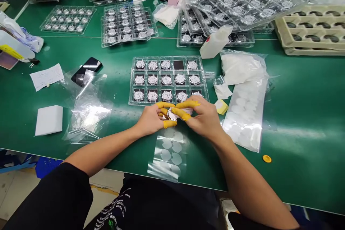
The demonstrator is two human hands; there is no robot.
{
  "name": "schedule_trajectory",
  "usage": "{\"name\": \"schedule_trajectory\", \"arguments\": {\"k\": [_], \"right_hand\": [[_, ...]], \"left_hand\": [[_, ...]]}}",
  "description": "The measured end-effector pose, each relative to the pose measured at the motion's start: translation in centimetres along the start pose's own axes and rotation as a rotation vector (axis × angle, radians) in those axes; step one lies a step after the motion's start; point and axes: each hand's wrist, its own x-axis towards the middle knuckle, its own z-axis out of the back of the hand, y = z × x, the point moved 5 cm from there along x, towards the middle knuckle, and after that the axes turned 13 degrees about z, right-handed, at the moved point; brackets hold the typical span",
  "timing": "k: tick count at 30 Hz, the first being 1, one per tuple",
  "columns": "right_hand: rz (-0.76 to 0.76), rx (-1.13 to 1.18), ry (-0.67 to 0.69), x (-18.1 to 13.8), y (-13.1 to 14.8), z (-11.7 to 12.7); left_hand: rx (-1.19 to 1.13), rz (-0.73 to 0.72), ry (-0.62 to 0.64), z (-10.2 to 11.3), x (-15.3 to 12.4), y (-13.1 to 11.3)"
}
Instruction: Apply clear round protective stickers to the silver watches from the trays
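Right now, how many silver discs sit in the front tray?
14 silver discs in the tray: four in the top row, one slot empty; five in the middle; five at the bottom, the last partly behind the right hand. The left hand and it hold another disc.

Single head-worn view, looking forward and down from above near bench edge. Green workbench (pixel 296 115) close, filling frame; left hand (pixel 148 120) and right hand (pixel 202 120) just below centre, toward 6 o'clock.
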Motion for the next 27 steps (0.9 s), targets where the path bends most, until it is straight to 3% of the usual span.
{"name": "schedule_trajectory", "arguments": {"k": [7, 11, 27], "right_hand": [[0.008, 0.017, 0.007, 0.00, -0.33, 0.19], [-0.010, 0.095, 0.076, 0.01, -0.39, -0.08], [-0.075, 0.105, 0.030, -0.07, -0.54, -0.01]], "left_hand": [[0.028, -0.009, -0.006, -0.10, 0.04, 0.08], [0.015, -0.013, 0.000, -0.13, 0.14, 0.19], [0.030, -0.028, 0.001, -0.23, -0.09, -0.21]]}}
